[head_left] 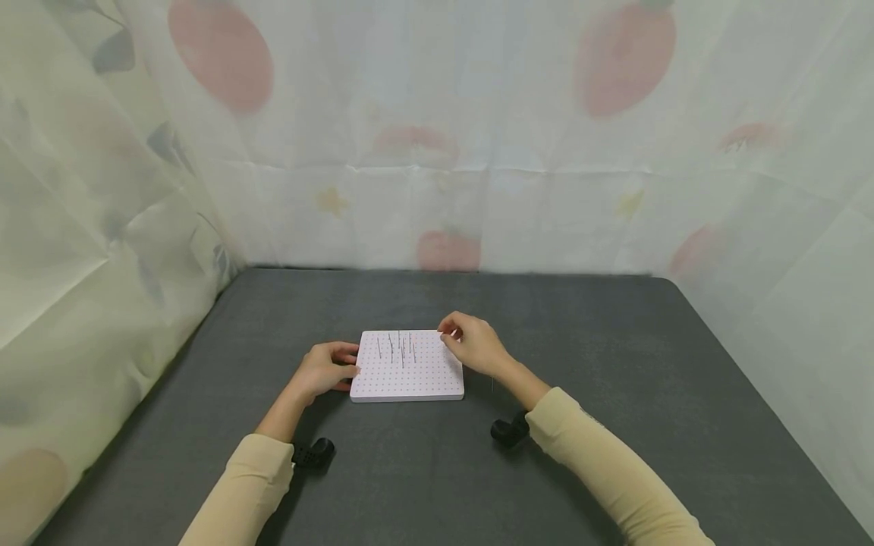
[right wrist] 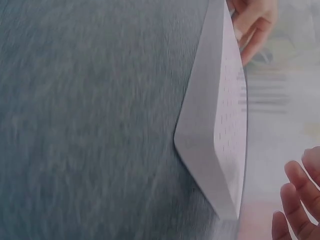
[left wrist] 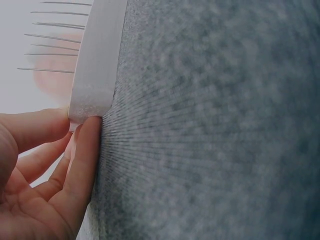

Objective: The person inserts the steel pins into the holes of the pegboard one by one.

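Observation:
A white perforated board (head_left: 410, 381) lies flat on the table, with rows of small holes across its face. Several thin metal pins (left wrist: 46, 70) stand upright in its far left half. At its left edge my left hand (head_left: 323, 371) grips the board, thumb at the upper edge and a finger low against the side. My right hand (head_left: 476, 346) hovers over the far right corner, thumb and index fingertips close together. Whether a pin is between those tips cannot be made out. In the right wrist view, only some curved fingers (right wrist: 300, 202) show.
A dark grey cloth (head_left: 423, 470) covers the table. A thin dark line, perhaps a pin (head_left: 492, 384), shows beside the right wrist. Black wrist cameras (head_left: 314, 453) sit on both wrists. Patterned curtains (head_left: 437, 205) hang behind and at the sides.

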`<state>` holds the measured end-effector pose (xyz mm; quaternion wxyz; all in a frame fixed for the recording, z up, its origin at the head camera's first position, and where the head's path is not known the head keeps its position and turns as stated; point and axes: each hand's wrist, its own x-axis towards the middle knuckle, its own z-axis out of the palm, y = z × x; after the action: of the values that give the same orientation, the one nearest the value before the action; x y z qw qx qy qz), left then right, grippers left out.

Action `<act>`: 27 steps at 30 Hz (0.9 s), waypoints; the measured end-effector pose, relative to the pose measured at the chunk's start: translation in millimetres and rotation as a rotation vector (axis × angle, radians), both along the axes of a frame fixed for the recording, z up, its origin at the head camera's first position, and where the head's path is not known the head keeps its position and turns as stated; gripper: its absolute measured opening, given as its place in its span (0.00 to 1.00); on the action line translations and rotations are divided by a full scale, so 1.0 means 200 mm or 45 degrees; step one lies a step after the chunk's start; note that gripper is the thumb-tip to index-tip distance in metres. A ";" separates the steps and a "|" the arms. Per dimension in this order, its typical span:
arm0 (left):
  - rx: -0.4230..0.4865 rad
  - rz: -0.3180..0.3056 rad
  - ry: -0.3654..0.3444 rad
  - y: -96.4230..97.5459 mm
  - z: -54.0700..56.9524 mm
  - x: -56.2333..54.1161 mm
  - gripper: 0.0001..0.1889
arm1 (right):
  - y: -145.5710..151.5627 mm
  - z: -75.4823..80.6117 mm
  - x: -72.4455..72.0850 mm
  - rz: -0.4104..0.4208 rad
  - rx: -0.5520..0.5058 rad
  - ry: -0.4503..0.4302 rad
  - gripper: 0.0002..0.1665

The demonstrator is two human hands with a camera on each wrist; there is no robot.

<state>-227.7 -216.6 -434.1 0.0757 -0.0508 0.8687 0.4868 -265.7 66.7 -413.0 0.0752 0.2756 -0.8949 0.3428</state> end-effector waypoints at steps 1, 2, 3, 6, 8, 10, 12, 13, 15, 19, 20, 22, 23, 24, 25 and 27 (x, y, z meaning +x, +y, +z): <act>0.000 -0.005 -0.001 0.00 0.00 0.00 0.25 | 0.01 0.00 -0.01 -0.012 -0.001 -0.009 0.06; 0.000 -0.010 0.000 0.00 0.00 0.00 0.25 | 0.02 0.00 -0.01 -0.022 0.001 -0.018 0.07; 0.003 -0.007 -0.004 0.00 0.00 0.00 0.25 | 0.04 -0.01 -0.02 -0.032 0.001 -0.028 0.07; 0.004 -0.009 -0.005 0.00 0.00 0.01 0.25 | 0.07 -0.02 -0.04 -0.049 -0.011 -0.051 0.07; 0.005 -0.006 -0.005 0.00 0.00 0.00 0.25 | 0.10 -0.02 -0.05 -0.060 -0.024 -0.061 0.06; 0.004 -0.001 -0.003 0.01 0.00 0.00 0.24 | 0.12 -0.03 -0.06 -0.074 -0.036 -0.059 0.06; -0.002 -0.007 0.005 0.01 0.00 0.01 0.24 | 0.15 -0.04 -0.07 -0.097 -0.033 -0.058 0.06; -0.002 0.001 0.001 0.01 0.01 0.00 0.24 | 0.16 -0.05 -0.08 -0.107 -0.033 -0.058 0.05; -0.003 0.004 0.002 0.01 0.01 0.00 0.24 | 0.18 -0.07 -0.09 -0.131 -0.020 -0.061 0.05; 0.001 0.004 -0.008 0.00 0.01 0.00 0.25 | 0.21 -0.10 -0.12 -0.169 -0.004 -0.065 0.06; 0.002 0.002 -0.010 0.00 0.01 0.00 0.25 | 0.22 -0.10 -0.12 -0.181 0.004 -0.068 0.06; -0.003 -0.002 -0.011 0.00 0.01 0.00 0.25 | 0.23 -0.11 -0.13 -0.203 0.019 -0.063 0.06; -0.005 0.000 -0.012 0.00 0.01 0.00 0.25 | 0.24 -0.12 -0.13 -0.212 0.024 -0.069 0.06; -0.006 0.001 -0.012 0.00 0.01 0.00 0.25 | 0.25 -0.12 -0.13 -0.222 0.034 -0.075 0.06; -0.008 0.000 -0.010 0.00 0.01 0.00 0.25 | 0.26 -0.13 -0.14 -0.227 0.043 -0.076 0.07; -0.013 -0.003 -0.006 0.00 0.01 0.00 0.25 | 0.27 -0.14 -0.14 -0.242 0.069 -0.078 0.07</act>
<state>-227.6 -217.6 -432.9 0.0780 -0.0512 0.8710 0.4823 -294.1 121.1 -440.0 0.0724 0.1808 -0.9278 0.3182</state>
